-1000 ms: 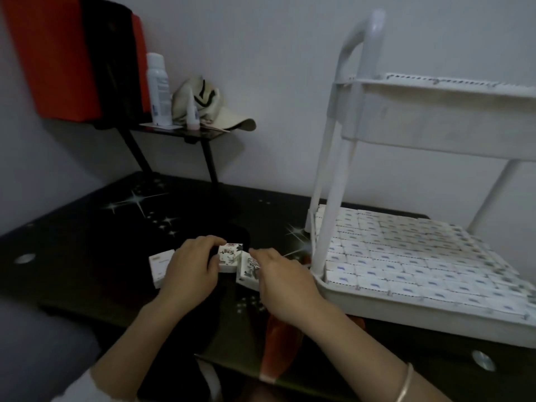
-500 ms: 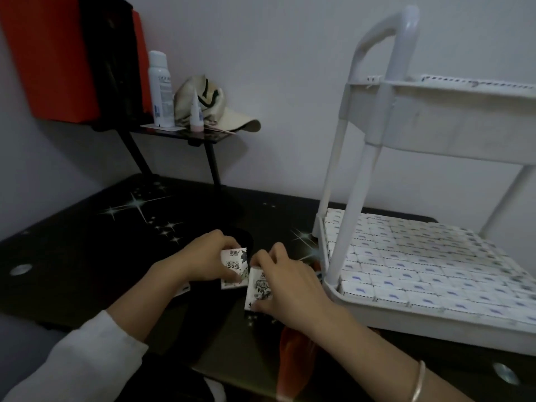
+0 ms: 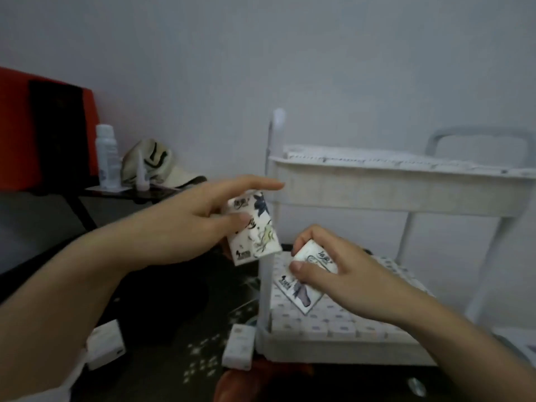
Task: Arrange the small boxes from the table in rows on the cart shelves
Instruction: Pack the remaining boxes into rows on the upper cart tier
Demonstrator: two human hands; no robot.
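Note:
My left hand (image 3: 185, 224) grips a small white box with a flower print (image 3: 255, 230), lifted in the air just left of the white cart's front post (image 3: 265, 285). A second printed box (image 3: 301, 282) is pinched in my right hand (image 3: 342, 274), tilted above the lower shelf (image 3: 333, 348), which is packed with rows of small white boxes. The upper shelf (image 3: 391, 192) also carries a layer of boxes along its top. Two more small boxes lie on the dark table: one at the left (image 3: 106, 343), one against the cart's base (image 3: 239, 346).
The dark table (image 3: 162, 314) has star-like glints. A small side shelf (image 3: 130, 192) at the back left carries a white bottle (image 3: 107, 156), a small dropper bottle and a cap. A red and black object (image 3: 43, 129) stands against the grey wall.
Both hands have lifted off the table, each carrying a printed box, and moved up and right toward the cart. The view has tilted up, so the upper shelf's top now shows.

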